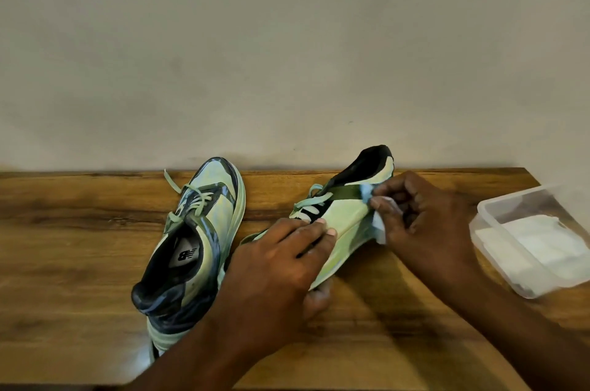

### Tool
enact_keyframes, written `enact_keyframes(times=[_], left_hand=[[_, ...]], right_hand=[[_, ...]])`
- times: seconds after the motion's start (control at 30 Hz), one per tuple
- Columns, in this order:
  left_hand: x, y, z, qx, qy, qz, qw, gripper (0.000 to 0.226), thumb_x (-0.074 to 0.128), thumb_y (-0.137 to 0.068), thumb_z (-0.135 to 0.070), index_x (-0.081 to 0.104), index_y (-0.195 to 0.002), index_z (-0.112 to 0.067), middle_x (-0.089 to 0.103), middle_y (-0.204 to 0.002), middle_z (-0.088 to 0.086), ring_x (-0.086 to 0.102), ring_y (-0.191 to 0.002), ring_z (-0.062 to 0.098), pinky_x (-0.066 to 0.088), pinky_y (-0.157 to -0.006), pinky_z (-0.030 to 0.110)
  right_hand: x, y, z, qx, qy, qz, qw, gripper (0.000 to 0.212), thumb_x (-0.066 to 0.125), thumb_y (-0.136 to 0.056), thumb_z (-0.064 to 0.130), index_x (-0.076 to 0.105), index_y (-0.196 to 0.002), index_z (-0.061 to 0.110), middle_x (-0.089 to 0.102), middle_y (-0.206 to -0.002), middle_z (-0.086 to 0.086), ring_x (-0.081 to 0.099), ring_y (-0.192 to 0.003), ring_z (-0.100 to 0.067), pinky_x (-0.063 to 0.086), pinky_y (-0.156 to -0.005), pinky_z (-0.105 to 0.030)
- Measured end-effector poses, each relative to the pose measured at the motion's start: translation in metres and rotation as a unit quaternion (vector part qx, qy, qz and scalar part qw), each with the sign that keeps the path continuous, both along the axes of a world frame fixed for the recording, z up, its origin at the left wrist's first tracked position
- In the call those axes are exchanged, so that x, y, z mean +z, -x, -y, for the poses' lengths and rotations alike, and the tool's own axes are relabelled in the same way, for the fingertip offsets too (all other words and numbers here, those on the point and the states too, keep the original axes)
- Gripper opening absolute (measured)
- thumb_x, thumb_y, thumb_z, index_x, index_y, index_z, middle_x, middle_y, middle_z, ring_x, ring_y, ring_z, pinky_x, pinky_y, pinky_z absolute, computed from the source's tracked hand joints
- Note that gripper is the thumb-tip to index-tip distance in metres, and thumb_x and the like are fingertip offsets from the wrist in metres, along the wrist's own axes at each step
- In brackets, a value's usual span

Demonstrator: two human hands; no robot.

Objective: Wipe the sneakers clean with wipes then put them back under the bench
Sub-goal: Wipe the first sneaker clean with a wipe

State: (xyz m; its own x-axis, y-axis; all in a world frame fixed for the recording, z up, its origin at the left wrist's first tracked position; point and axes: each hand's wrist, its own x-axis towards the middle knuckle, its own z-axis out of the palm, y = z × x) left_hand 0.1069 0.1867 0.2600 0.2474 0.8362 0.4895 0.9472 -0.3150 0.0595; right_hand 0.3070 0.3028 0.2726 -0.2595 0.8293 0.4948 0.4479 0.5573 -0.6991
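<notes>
Two pale green and dark blue sneakers are on the wooden bench top [95, 263]. The left sneaker [194, 240] stands upright, toe toward the wall. The right sneaker [344, 215] is tilted up on its side, heel raised toward the wall. My left hand [281, 269] grips its front part, fingers over the upper and thumb under the sole. My right hand [418, 221] pinches a crumpled white wipe [378, 224] against the sneaker's side near the heel.
A clear plastic container [498, 231] holding white wipes [542, 244] sits at the right edge of the bench top. A plain grey wall rises behind. The bench's front edge runs along the bottom of the view.
</notes>
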Motion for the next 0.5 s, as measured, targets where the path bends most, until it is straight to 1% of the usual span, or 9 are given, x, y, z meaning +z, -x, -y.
enact_keyframes(times=[0.07, 0.1, 0.2, 0.27, 0.3, 0.33, 0.4, 0.47, 0.5], left_hand=[[0.001, 0.001, 0.0, -0.002, 0.0, 0.003, 1.0, 0.056, 0.081, -0.08, -0.037, 0.072, -0.132, -0.017, 0.071, -0.131, -0.002, 0.068, -0.116, 0.019, 0.063, -0.069, 0.038], [0.002, 0.002, 0.0, -0.003, -0.001, 0.005, 1.0, 0.057, 0.082, -0.079, -0.036, 0.072, -0.131, -0.017, 0.071, -0.131, -0.002, 0.068, -0.116, 0.019, 0.063, -0.07, 0.038], [0.004, 0.003, -0.002, -0.002, -0.008, 0.013, 1.0, 0.056, 0.083, -0.077, -0.037, 0.074, -0.129, -0.016, 0.073, -0.128, -0.001, 0.07, -0.113, 0.02, 0.064, -0.072, 0.039], [0.006, 0.005, -0.003, 0.003, -0.011, 0.022, 1.0, 0.055, 0.081, -0.077, -0.038, 0.075, -0.127, -0.017, 0.074, -0.127, -0.003, 0.07, -0.111, 0.02, 0.064, -0.073, 0.039], [0.006, 0.005, -0.002, 0.003, -0.011, 0.024, 1.0, 0.054, 0.081, -0.076, -0.038, 0.076, -0.126, -0.017, 0.074, -0.126, -0.003, 0.071, -0.11, 0.02, 0.064, -0.073, 0.039], [0.007, 0.006, -0.002, 0.002, -0.012, 0.023, 1.0, 0.055, 0.081, -0.076, -0.038, 0.076, -0.126, -0.017, 0.074, -0.126, -0.003, 0.071, -0.11, 0.02, 0.064, -0.073, 0.039], [0.008, 0.006, -0.001, 0.0, -0.013, 0.014, 1.0, 0.055, 0.081, -0.076, -0.038, 0.076, -0.126, -0.017, 0.074, -0.127, -0.003, 0.071, -0.111, 0.019, 0.064, -0.07, 0.038], [0.007, 0.005, 0.001, -0.004, -0.013, 0.009, 1.0, 0.054, 0.081, -0.077, -0.037, 0.075, -0.127, -0.018, 0.073, -0.127, -0.004, 0.07, -0.111, 0.017, 0.063, -0.069, 0.037], [0.006, 0.004, 0.001, -0.005, -0.011, 0.008, 1.0, 0.053, 0.081, -0.078, -0.038, 0.075, -0.128, -0.018, 0.073, -0.128, -0.004, 0.07, -0.111, 0.017, 0.063, -0.069, 0.037]], right_hand=[[0.0, -0.005, -0.008, -0.047, 0.019, -0.03, 0.998, 0.024, 0.079, -0.088, 0.008, 0.067, -0.093, 0.029, 0.068, -0.084, 0.021, 0.066, -0.08, 0.005, 0.047, -0.063, -0.005], [-0.001, -0.003, -0.005, -0.049, 0.017, -0.032, 0.998, 0.025, 0.078, -0.088, 0.008, 0.067, -0.094, 0.028, 0.067, -0.085, 0.021, 0.066, -0.081, 0.005, 0.048, -0.063, -0.005], [-0.01, 0.011, 0.016, 0.02, -0.04, -0.006, 0.999, 0.019, 0.077, -0.087, 0.004, 0.068, -0.094, 0.019, 0.067, -0.086, 0.015, 0.065, -0.08, -0.001, 0.048, -0.063, -0.008], [-0.016, 0.018, 0.028, 0.084, -0.077, 0.025, 0.993, 0.016, 0.077, -0.087, 0.002, 0.069, -0.095, 0.013, 0.068, -0.088, 0.009, 0.064, -0.079, -0.003, 0.051, -0.065, -0.015], [-0.016, 0.017, 0.026, 0.095, -0.084, 0.039, 0.991, 0.016, 0.077, -0.087, 0.002, 0.068, -0.096, 0.013, 0.067, -0.089, 0.009, 0.064, -0.08, -0.003, 0.052, -0.065, -0.017], [-0.014, 0.015, 0.019, 0.083, -0.078, 0.042, 0.993, 0.017, 0.077, -0.086, 0.002, 0.068, -0.096, 0.014, 0.067, -0.088, 0.011, 0.064, -0.079, -0.001, 0.051, -0.063, -0.015], [-0.008, 0.005, 0.0, 0.008, -0.027, 0.009, 1.0, 0.02, 0.077, -0.086, 0.004, 0.067, -0.093, 0.02, 0.066, -0.085, 0.017, 0.064, -0.077, 0.002, 0.048, -0.061, -0.009], [-0.002, -0.003, -0.012, -0.052, 0.012, -0.022, 0.998, 0.023, 0.078, -0.088, 0.006, 0.066, -0.09, 0.025, 0.067, -0.083, 0.019, 0.065, -0.077, 0.003, 0.046, -0.06, -0.007], [-0.002, -0.003, -0.012, -0.055, 0.016, -0.028, 0.998, 0.023, 0.077, -0.088, 0.007, 0.066, -0.09, 0.026, 0.067, -0.082, 0.019, 0.065, -0.077, 0.003, 0.047, -0.06, -0.007]])
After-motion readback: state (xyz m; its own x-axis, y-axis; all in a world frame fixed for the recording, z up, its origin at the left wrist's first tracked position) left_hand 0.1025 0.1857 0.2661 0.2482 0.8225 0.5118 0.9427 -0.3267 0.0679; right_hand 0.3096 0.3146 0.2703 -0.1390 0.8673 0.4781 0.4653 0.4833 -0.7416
